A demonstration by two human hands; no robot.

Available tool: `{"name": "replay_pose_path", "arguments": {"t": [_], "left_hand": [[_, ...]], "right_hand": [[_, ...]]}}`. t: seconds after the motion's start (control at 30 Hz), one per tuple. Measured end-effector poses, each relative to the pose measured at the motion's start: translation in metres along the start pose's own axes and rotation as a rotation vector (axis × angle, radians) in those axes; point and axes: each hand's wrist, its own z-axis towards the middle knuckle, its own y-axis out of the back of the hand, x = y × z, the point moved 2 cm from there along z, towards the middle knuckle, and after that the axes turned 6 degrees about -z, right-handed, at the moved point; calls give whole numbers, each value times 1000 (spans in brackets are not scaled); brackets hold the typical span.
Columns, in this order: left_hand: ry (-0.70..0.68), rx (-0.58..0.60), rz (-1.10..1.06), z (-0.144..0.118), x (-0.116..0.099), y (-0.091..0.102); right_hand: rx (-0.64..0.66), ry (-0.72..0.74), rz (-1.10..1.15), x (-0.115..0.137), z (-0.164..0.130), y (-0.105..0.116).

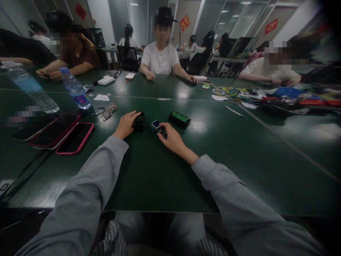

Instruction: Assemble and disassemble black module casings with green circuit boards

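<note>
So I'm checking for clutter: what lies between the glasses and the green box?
In the head view, the left hand on a black block and the right hand holding a small blue module lie between the glasses and the green box.

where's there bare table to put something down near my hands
Bare table lies between the two grey sleeves, and to the right beyond the right hand. Crowded: phones, glasses and bottle left of the left hand; cluttered far right.

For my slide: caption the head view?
Left hand on black box, right hand on blue module.
</note>
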Motion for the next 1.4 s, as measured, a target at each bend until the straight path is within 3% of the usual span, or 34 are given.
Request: {"name": "replay_pose_path", "arguments": {"t": [0.5, 0.73, 0.87, 1.03, 1.17, 1.4], "left_hand": [[-15, -36, -51, 2, 5, -5], [-36, -54, -45, 2, 6, -6], [-35, -56, -56, 1, 5, -5], [-41, -68, -97, 2, 5, -6], [-26, -115, -249, 4, 10, -7], [150, -159, -836, 15, 33, -17]], "right_hand": [[-34, 22, -67, 0, 0, -2], [-119, 36, -58, 0, 1, -2], [-84, 52, -26, -2, 1, -3], [-56, -41, -33, -11, 1, -10], [-39, -104, -63, -11, 0, -8], [-97, -168, -98, -8, 1, 0]]}}
